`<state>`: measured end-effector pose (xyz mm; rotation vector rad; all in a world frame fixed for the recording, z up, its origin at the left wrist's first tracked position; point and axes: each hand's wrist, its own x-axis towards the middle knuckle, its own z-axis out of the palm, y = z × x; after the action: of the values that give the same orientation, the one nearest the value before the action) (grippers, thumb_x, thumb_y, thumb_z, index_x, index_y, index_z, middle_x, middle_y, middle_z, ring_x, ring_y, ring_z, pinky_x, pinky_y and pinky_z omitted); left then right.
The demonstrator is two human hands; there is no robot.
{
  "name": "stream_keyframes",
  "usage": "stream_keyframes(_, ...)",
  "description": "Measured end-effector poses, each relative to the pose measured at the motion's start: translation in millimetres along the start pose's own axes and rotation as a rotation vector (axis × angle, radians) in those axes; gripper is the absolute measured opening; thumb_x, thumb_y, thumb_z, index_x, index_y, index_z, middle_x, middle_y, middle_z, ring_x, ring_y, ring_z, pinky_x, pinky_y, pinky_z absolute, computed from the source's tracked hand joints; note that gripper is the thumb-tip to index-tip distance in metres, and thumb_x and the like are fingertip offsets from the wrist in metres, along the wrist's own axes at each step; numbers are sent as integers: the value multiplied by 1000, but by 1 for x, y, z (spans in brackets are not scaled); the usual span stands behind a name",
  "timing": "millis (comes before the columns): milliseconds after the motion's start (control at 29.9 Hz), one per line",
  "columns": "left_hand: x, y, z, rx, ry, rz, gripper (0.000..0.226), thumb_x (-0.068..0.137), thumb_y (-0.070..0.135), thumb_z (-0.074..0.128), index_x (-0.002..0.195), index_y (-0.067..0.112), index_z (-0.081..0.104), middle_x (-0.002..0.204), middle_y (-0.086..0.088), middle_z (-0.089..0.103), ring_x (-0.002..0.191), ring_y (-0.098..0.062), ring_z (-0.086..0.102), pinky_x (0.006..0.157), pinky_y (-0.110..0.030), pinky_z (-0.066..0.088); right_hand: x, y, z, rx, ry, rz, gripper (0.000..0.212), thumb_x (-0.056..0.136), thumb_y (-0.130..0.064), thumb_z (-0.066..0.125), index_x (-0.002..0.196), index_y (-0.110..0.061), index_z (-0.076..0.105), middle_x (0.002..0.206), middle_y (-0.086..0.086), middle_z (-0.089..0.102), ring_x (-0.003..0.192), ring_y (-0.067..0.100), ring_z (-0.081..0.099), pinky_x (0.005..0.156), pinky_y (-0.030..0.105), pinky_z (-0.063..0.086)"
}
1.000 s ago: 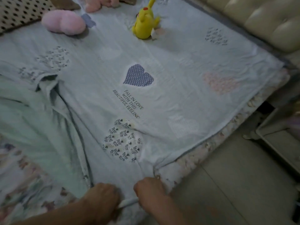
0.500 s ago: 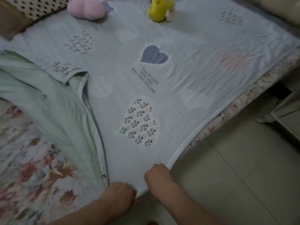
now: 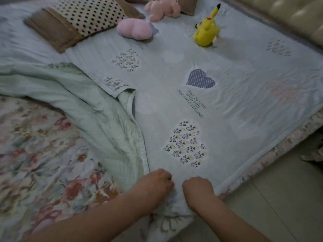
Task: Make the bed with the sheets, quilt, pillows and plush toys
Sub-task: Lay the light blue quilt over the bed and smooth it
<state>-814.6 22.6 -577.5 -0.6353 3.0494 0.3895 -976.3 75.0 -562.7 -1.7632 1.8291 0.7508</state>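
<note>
A pale blue quilt (image 3: 174, 88) printed with hearts lies over the bed. Its left part is folded back, showing a mint green underside (image 3: 87, 109). My left hand (image 3: 155, 182) and my right hand (image 3: 197, 187) sit side by side at the quilt's near corner, fingers curled into its edge. Beneath it, the floral sheet (image 3: 35, 154) shows at the left. A yellow plush toy (image 3: 206, 30), a pink plush (image 3: 134, 29) and another pink toy (image 3: 164, 7) lie at the far end. Beside them rests a polka-dot pillow (image 3: 83, 16).
A cream tufted headboard (image 3: 288, 16) runs along the far right. The mattress's floral side (image 3: 272, 152) drops to a pale tiled floor (image 3: 279, 198) at the right. A dark object (image 3: 312, 156) sits on the floor at the right edge.
The quilt's near corner, which hung off the bed edge, now lies on the bed near the corner. Both hands keep their hold. The view has tilted up, so the pillow and toys show more.
</note>
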Motion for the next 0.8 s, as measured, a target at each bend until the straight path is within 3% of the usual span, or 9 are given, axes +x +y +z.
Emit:
stream_keyframes(100, 11, -79, -30, 9, 142, -5, 40, 80, 18, 36, 99, 14, 72, 102, -7, 67, 88, -22, 67, 66, -25, 57, 26, -23, -41, 88, 113, 63, 27, 93, -4, 47, 115, -12, 61, 121, 8, 61, 114, 27, 57, 87, 33, 44)
stream_keyframes(201, 27, -150, -52, 136, 147, 5, 44, 77, 12, 33, 99, 5, 71, 100, -15, 67, 81, -30, 68, 61, -35, 59, 65, -46, -69, 327, 249, 132, 6, 91, -14, 57, 95, -13, 62, 99, 7, 65, 99, 28, 63, 66, 28, 39)
stream_keyframes(268, 39, -185, -56, 262, 119, 16, 42, 77, 8, 36, 99, 4, 71, 101, -15, 67, 89, -32, 68, 65, -35, 59, 97, -61, -76, 518, 217, 159, 27, 87, -36, 64, 76, -14, 52, 79, 5, 58, 85, 28, 60, 56, 26, 34)
stream_keyframes(335, 53, -204, -47, 374, 71, 42, 37, 86, 9, 39, 106, 8, 70, 113, -13, 65, 113, -33, 60, 91, -36, 51, 115, -74, -75, 602, 110, 184, 42, 80, -51, 68, 80, -13, 49, 88, 7, 61, 89, 29, 61, 60, 26, 38)
stream_keyframes(368, 58, -213, -35, 426, -1, 66, 34, 93, 13, 41, 113, 12, 68, 122, -11, 62, 125, -33, 51, 106, -37, 39, 123, -84, -69, 618, 72, 209, 44, 79, -52, 70, 87, -13, 51, 97, 9, 63, 94, 29, 62, 65, 27, 40)
stream_keyframes(435, 62, -220, -18, 510, -160, 66, 31, 98, 21, 43, 121, 20, 63, 124, -4, 59, 127, -26, 47, 116, -35, 21, 129, -87, -52, 659, 65, 228, 38, 79, -46, 73, 88, -14, 54, 94, 10, 61, 90, 28, 60, 69, 28, 41)
stream_keyframes(569, 37, -222, -13, 440, -368, -45, 35, 103, 32, 35, 136, 32, 46, 124, 2, 59, 115, -20, 54, 95, -30, 39, 123, -90, -23, 768, 21, 240, 30, 83, -36, 69, 66, -20, 51, 78, 3, 59, 81, 23, 59, 71, 27, 48)
stream_keyframes(636, 7, -210, -14, 390, -454, -47, 38, 103, 35, 33, 140, 34, 41, 125, -2, 60, 115, -24, 57, 88, -31, 42, 113, -93, -21, 700, 34, 156, 37, 88, -31, 65, 60, -22, 42, 68, -3, 49, 76, 21, 50, 58, 24, 38)
stream_keyframes(803, -82, -158, -2, 96, -664, 60, 31, 101, 40, 37, 122, 24, 54, 115, -8, 64, 106, -28, 62, 77, -31, 43, 78, -118, -4, 454, 146, -73, 29, 88, -16, 56, 64, -19, 40, 70, -2, 41, 81, 22, 43, 51, 26, 24)
